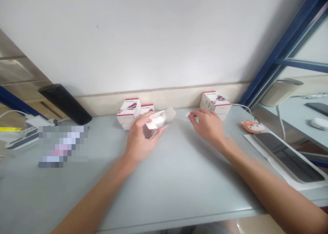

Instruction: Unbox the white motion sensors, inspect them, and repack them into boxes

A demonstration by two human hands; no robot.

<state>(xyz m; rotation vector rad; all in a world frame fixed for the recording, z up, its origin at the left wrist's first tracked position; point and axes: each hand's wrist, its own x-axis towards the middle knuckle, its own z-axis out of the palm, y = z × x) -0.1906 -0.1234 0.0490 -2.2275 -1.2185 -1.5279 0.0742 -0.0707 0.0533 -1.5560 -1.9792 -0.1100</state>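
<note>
My left hand [140,136] is wrapped round a small white carton [153,124], tilted, with its flap standing up on the right. Something white shows inside the carton's mouth, too blurred to name. Apart from it, my right hand [208,124] pinches a small white piece [189,114] between thumb and fingers; most of it is hidden. Behind my left hand stand stacked red-and-white boxes [128,108]. More red-and-white boxes [216,102] are stacked just behind my right hand, partly covered by it.
On the left are a black cylinder [65,104], a power strip [24,138] and a pixelated object [61,147]. An orange fox-faced case [252,126] and a dark-screened phone [289,157] lie on the right. A wall [164,39] closes the grey table's [164,182] back edge.
</note>
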